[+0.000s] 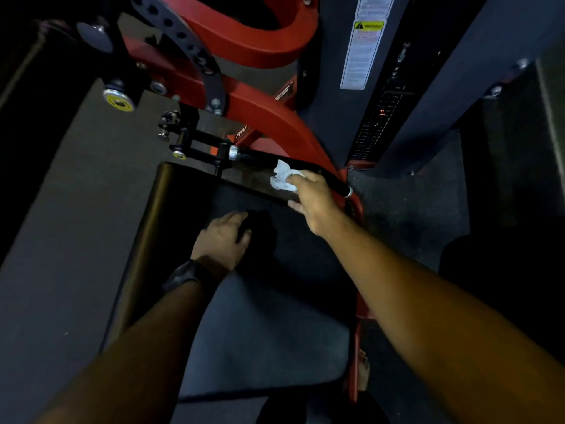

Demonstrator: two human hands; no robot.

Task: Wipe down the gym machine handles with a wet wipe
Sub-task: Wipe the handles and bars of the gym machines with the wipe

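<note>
Right hand [312, 200] pinches a crumpled white wet wipe [282, 179] against the black tubular rubber handle [260, 157] at mid-length, the bar running 10 to 4 o'clock. Left hand [224, 237], at its 8 o'clock, rests flat, fingers relaxed, on the dark padded seat [260, 332]. Advised: wrap the wipe round the bar and stroke end to end.

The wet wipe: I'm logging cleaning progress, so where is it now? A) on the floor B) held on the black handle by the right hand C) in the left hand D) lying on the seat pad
B: the right hand pinches the wet wipe against the black handle.
</note>
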